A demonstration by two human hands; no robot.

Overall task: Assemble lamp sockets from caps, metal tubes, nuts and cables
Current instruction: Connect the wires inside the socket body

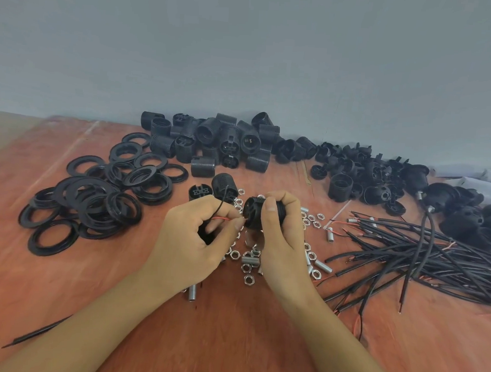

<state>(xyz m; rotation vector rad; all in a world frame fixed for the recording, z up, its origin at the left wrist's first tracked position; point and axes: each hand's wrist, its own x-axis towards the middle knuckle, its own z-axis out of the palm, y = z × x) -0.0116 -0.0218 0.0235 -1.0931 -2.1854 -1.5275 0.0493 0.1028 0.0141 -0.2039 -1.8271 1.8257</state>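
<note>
My right hand [279, 230] grips a black threaded socket body [252, 214] above the table's middle. My left hand [196, 240] pinches the thin red and black wires [222, 218] of a cable, its fingertips right beside the socket's open end. A black part sits half hidden in my left palm [206, 235]. Silver nuts [247, 268] and short metal tubes [322, 266] lie scattered under and around both hands. Black caps [375, 175] are heaped at the back right, and a bundle of black cables [420, 252] lies at the right.
A pile of black threaded socket bodies [212, 138] stands at the back centre against the grey wall. Flat black rings [95, 200] are spread over the left of the reddish table [231, 327]. A dark pointed tool [36, 332] lies at the front left.
</note>
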